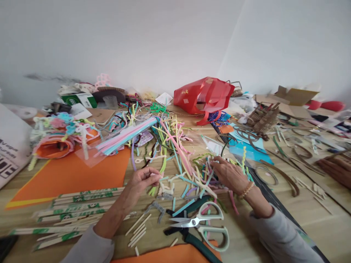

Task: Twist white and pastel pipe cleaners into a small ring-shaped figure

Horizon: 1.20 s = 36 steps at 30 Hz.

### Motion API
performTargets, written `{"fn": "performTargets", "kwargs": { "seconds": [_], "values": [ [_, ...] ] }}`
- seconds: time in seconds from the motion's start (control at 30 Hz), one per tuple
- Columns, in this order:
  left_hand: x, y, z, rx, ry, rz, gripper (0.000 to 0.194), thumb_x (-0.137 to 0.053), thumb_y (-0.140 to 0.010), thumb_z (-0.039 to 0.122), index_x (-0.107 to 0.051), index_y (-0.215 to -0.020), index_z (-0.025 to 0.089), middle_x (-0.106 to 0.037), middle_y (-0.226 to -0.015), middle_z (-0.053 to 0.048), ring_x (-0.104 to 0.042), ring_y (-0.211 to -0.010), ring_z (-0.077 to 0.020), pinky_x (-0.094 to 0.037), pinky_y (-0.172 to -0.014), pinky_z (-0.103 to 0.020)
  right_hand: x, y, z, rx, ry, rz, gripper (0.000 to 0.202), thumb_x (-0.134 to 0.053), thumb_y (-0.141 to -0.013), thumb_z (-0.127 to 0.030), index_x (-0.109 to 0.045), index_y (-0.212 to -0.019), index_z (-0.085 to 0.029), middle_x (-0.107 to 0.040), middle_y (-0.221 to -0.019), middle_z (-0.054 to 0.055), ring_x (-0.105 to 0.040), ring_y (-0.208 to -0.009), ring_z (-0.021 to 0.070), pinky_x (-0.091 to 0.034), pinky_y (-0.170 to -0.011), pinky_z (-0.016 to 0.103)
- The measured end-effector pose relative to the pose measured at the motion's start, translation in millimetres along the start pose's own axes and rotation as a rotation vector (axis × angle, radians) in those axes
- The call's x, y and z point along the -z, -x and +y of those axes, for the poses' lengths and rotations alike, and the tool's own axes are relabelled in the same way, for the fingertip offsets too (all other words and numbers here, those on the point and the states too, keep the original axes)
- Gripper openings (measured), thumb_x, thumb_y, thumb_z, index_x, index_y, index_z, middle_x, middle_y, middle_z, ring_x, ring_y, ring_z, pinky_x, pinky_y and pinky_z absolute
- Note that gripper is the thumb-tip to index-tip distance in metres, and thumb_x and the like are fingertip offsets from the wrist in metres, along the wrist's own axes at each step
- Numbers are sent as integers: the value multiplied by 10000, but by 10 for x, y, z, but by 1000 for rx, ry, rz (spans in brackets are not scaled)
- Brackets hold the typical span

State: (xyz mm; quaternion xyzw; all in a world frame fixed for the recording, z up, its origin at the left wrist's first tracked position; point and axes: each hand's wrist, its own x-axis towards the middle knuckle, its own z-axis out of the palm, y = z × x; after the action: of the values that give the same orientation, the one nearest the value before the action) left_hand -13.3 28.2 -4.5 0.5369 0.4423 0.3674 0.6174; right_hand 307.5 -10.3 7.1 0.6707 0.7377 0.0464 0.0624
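Cut fuzzy stems lie heaped on the table at the fingers of the right hand, the nearer hand, whose grip cannot be told; long pink stems slant toward it. The left hand pinches what appears a small pale-pink piece.

- Two of the wearer's own hands: one left hand, one right hand
- One beaded bracelet
- Fuzzy craft stems: dozens, too tangled to count
- One pair of scissors
- One green-handled cutter
- Two flat orange sheets, one of them cut off by the bottom edge
- Short bare sticks between left forearm and scissors: at least six
- Paper-wrapped sticks: several, overlapping, exact number unclear
- One red bag
- One white bag
- One clear cup
- One tape roll
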Motion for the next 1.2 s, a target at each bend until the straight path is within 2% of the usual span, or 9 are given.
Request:
{"fn": "performTargets", "kwargs": {
  "seconds": [0.07,0.2,0.37,0.47,0.63,0.77,0.9,0.97,1.2],
  "values": [
    [1,-2,1,-2,-7,1,187,-730,-648,329,-674,-713,163,-615,-586,11,-543,-578,-126,-421,-572,-230,-26,9,36,-33,-27,12,307,-320,-986,-261,-619,-1002,-191,-590,-1166,91,-637,-865,183,-402,-647,268],
    [-13,2,23,-1,-7,9,186,-731,-639,333,-673,-699,167,-612,-577,10,-540,-564,-127,-424,-572,-235,-43,10,122,-33,-132,68,349,-338,-986,-299,-599,-804,-153,-624,-926,96,-624,-831,172,-403,-712,262],
    [-27,16,49,-3,-36,7,174,-721,-661,332,-676,-700,169,-614,-584,5,-541,-576,-130,-427,-589,-237,-42,-9,229,-33,-196,77,340,-402,-953,-343,-561,-713,-161,-613,-800,66,-608,-727,158,-386,-670,259],
    [-32,21,57,-10,-38,11,169,-718,-658,328,-673,-690,169,-609,-579,3,-540,-573,-134,-427,-582,-239,-33,3,216,-62,-123,22,299,-451,-920,-370,-569,-737,-166,-626,-841,67,-616,-725,170,-367,-613,262],
    [-30,17,44,-19,-49,8,181,-715,-664,335,-670,-697,164,-607,-581,-1,-535,-571,-135,-432,-580,-243,-80,1,77,-101,37,-18,197,-456,-908,-313,-592,-981,-190,-617,-1009,91,-643,-777,207,-354,-567,275],
    [-17,11,11,-12,-18,-3,182,-713,-670,330,-672,-722,161,-612,-594,0,-538,-583,-130,-428,-584,-237,-137,-35,10,-146,62,-43,198,-418,-906,-233,-600,-969,-189,-614,-984,99,-646,-735,207,-336,-545,280],
    [-18,12,16,-4,-19,11,188,-716,-654,331,-673,-725,162,-617,-591,1,-548,-587,-134,-428,-582,-238,-103,-30,81,-150,-92,29,207,-429,-891,-260,-616,-853,-179,-630,-916,73,-635,-779,196,-363,-600,263],
    [-20,13,29,-7,-28,23,186,-714,-647,334,-672,-714,165,-616,-582,1,-549,-581,-138,-429,-576,-241,-84,-26,162,-103,-223,50,203,-446,-877,-274,-626,-847,-185,-638,-882,53,-622,-784,179,-382,-641,251],
    [-8,-1,17,-15,-27,13,181,-713,-656,335,-674,-714,168,-615,-585,7,-544,-573,-131,-414,-563,-231,-102,-68,349,-35,-536,-11,272,-454,-851,-349,-657,-802,-176,-659,-744,32,-588,-663,174,-419,-638,269]
  ]
}}
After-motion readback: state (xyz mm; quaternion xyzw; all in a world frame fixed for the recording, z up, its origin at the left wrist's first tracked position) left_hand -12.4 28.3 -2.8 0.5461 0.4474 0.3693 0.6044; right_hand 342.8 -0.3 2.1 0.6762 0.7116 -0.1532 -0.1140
